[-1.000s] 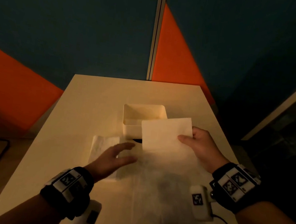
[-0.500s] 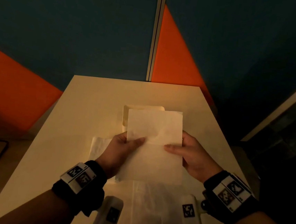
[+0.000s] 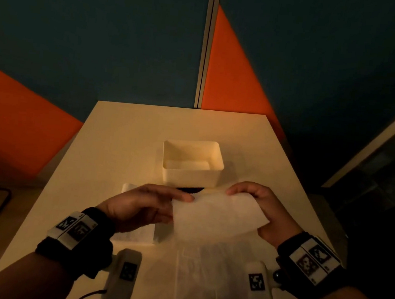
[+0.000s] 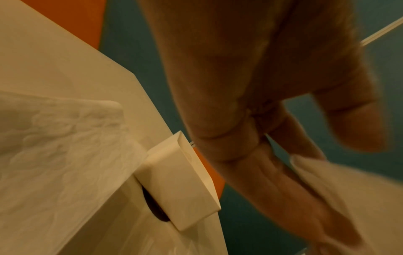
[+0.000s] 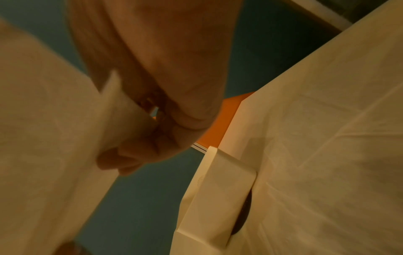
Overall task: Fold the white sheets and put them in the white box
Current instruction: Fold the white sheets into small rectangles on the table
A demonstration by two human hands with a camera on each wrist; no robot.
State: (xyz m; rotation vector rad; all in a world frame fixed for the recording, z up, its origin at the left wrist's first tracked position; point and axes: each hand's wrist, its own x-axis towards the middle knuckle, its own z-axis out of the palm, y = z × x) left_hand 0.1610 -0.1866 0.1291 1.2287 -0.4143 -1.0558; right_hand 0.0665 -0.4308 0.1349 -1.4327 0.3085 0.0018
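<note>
The white box (image 3: 190, 175) stands open at the table's middle, also shown in the left wrist view (image 4: 181, 181) and the right wrist view (image 5: 218, 189). Just in front of it, both hands hold one white sheet (image 3: 216, 217) low over the table, bent over on itself. My left hand (image 3: 145, 204) pinches its left edge (image 4: 348, 198) with long fingers. My right hand (image 3: 258, 203) pinches its upper right corner (image 5: 43, 120) with curled fingers. Another white sheet (image 3: 204, 270) lies flat on the table under the hands.
A stack of textured white sheets (image 3: 135, 233) lies under my left hand, left of the box (image 4: 54, 138). A dark object (image 3: 190, 189) shows at the box's near foot. The table (image 3: 120, 142) ends at blue and orange wall panels behind.
The sheet stood upright in front of the box, held by both hands. It has come down toward the table and bent over, and the box shows again.
</note>
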